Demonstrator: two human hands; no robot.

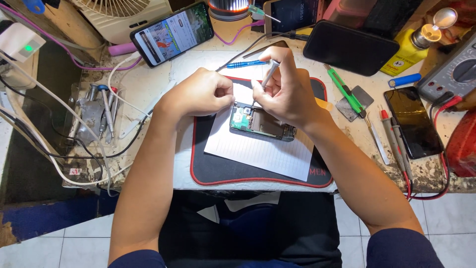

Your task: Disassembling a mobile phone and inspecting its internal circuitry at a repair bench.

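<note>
**Opened phone on mat**

Left hand (201,94) curled shut, pinning the phone (262,124) at its top-left corner, apparently to steady it. Phone lies open on paper (258,149), mid-worktop. Right hand (285,92) grips screwdriver (269,74), tip down on board.

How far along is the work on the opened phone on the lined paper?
Done: the opened phone with its green circuit board exposed lies back-off on white lined paper. In hand: the right hand holds a slim silver screwdriver tip-down at the board's top edge; the left hand steadies that end. Left: the board is still seated in the frame.
</note>
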